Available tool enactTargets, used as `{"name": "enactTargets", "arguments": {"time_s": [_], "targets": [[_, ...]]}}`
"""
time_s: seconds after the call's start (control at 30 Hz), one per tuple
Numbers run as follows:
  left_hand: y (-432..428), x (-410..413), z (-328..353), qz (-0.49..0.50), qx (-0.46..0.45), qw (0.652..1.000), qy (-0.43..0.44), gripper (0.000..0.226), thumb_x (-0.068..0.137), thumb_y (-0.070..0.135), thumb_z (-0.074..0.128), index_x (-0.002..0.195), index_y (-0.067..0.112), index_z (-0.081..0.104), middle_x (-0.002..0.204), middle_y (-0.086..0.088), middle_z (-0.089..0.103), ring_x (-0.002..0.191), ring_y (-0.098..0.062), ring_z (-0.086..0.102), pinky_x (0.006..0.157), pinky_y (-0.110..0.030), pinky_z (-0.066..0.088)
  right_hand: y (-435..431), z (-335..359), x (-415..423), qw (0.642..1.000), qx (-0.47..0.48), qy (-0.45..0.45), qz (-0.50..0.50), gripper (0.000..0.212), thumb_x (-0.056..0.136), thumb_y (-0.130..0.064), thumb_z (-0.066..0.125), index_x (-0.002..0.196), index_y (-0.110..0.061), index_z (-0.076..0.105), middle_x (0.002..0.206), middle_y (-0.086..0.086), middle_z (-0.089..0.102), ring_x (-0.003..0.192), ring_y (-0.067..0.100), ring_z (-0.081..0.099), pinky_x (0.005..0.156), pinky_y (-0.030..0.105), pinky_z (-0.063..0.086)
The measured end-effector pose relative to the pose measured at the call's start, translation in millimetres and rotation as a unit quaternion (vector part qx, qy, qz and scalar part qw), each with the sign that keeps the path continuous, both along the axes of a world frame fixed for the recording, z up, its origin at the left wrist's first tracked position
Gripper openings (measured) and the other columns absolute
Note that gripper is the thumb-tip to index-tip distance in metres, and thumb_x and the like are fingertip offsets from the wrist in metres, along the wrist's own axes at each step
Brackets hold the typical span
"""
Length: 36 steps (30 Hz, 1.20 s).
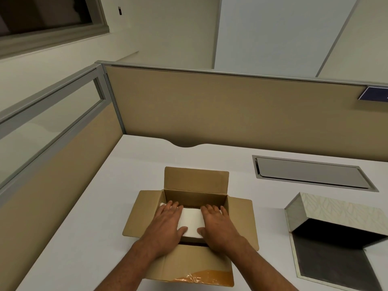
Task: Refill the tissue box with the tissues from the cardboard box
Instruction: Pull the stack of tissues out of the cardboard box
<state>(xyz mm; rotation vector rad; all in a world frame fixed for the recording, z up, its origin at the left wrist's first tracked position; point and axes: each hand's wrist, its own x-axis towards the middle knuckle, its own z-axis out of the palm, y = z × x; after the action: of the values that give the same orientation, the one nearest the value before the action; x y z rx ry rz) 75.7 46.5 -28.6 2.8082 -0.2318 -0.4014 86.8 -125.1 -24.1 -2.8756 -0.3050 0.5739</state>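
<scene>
An open brown cardboard box [195,181] stands on the white desk, all its flaps folded outward. Inside it lies a white stack of tissues [191,222]. My left hand [168,221] grips the stack's left end, fingers over the far edge and thumb on the near edge. My right hand [218,223] holds the right end the same way. The tissue box [340,211], cream with a leaf pattern, sits open at the right of the desk, its lid tilted up over a dark interior [336,234].
A grey metal cable hatch [310,173] is set flush in the desk behind the tissue box. Beige partition walls [210,110] close off the desk at the back and left. Torn orange tape [207,276] clings to the cardboard box's near flap.
</scene>
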Motion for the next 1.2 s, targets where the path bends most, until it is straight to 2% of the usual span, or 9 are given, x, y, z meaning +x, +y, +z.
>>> {"name": "enactTargets", "arguments": {"time_s": [0.1, 0.2, 0.4, 0.53, 0.73, 1.03, 1.17, 1.2], "targets": [[-4, -2, -1, 0.008, -0.005, 1.000, -0.021, 0.065, 0.098, 0.051, 0.035, 0.154, 0.026, 0.012, 0.165, 0.004, 0.010, 0.152, -0.018, 0.003, 0.120, -0.031, 0.001, 1, -2, 7, 1.000, -0.010, 0.023, 0.012, 0.074, 0.098, -0.040, 0.053, 0.156, -0.016, 0.014, 0.165, 0.007, 0.017, 0.153, 0.028, 0.012, 0.124, 0.047, 0.004], [-5, -4, -2, 0.020, -0.013, 0.999, -0.046, 0.061, 0.100, 0.050, 0.031, 0.154, 0.027, 0.015, 0.164, 0.005, 0.014, 0.152, -0.016, 0.006, 0.114, -0.026, -0.004, 1, -4, 16, 0.998, -0.024, 0.048, 0.023, 0.077, 0.095, -0.044, 0.057, 0.155, -0.017, 0.017, 0.163, 0.008, 0.024, 0.150, 0.030, 0.020, 0.123, 0.049, 0.010], [-5, -5, -4, 0.022, -0.016, 0.998, -0.065, 0.057, 0.099, 0.048, 0.024, 0.153, 0.027, 0.020, 0.163, 0.006, 0.021, 0.151, -0.013, 0.010, 0.118, -0.027, -0.002, 3, -1, 38, 0.992, -0.013, 0.127, 0.023, 0.074, 0.088, -0.044, 0.068, 0.148, -0.019, 0.034, 0.151, 0.007, 0.045, 0.136, 0.032, 0.044, 0.117, 0.048, 0.033], [-6, -5, -4, 0.026, -0.013, 0.997, -0.073, 0.061, 0.096, 0.051, 0.020, 0.152, 0.028, 0.022, 0.162, 0.006, 0.022, 0.150, -0.014, 0.012, 0.113, -0.025, -0.005, 4, -3, 49, 0.983, -0.007, 0.182, 0.007, 0.079, 0.082, -0.047, 0.074, 0.146, -0.021, 0.036, 0.148, 0.005, 0.048, 0.129, 0.029, 0.050, 0.108, 0.043, 0.044], [-6, -5, -9, 0.036, -0.007, 0.997, -0.075, 0.069, 0.089, 0.054, 0.011, 0.152, 0.030, 0.022, 0.162, 0.008, 0.022, 0.150, -0.012, 0.012, 0.115, -0.026, -0.004, 4, -6, 61, 0.977, -0.026, 0.211, 0.003, 0.090, 0.075, -0.053, 0.078, 0.147, -0.021, 0.034, 0.149, 0.004, 0.045, 0.131, 0.030, 0.048, 0.108, 0.044, 0.044], [-6, -5, -9, 0.038, -0.016, 0.994, -0.099, 0.070, 0.089, 0.056, 0.010, 0.152, 0.028, 0.023, 0.162, 0.007, 0.023, 0.150, -0.011, 0.012, 0.114, -0.024, -0.007, 4, -11, 67, 0.971, -0.016, 0.239, -0.022, 0.093, 0.068, -0.055, 0.083, 0.142, -0.018, 0.042, 0.142, 0.005, 0.051, 0.126, 0.028, 0.052, 0.106, 0.041, 0.045], [-5, -6, -12, 0.031, -0.036, 0.993, -0.109, 0.093, 0.079, 0.073, -0.009, 0.151, 0.027, 0.029, 0.160, 0.006, 0.028, 0.150, -0.012, 0.017, 0.114, -0.025, -0.004, 3, -12, 64, 0.975, -0.015, 0.220, -0.009, 0.096, 0.067, -0.057, 0.082, 0.144, -0.018, 0.039, 0.146, 0.006, 0.047, 0.129, 0.029, 0.048, 0.109, 0.044, 0.043], [-5, -6, -13, 0.032, -0.039, 0.993, -0.107, 0.091, 0.081, 0.073, -0.007, 0.150, 0.027, 0.031, 0.159, 0.005, 0.031, 0.149, -0.013, 0.019, 0.114, -0.025, -0.003, 3, -13, 63, 0.977, -0.019, 0.214, -0.002, 0.098, 0.067, -0.058, 0.082, 0.145, -0.018, 0.038, 0.149, 0.006, 0.044, 0.132, 0.030, 0.045, 0.111, 0.046, 0.041]]}}
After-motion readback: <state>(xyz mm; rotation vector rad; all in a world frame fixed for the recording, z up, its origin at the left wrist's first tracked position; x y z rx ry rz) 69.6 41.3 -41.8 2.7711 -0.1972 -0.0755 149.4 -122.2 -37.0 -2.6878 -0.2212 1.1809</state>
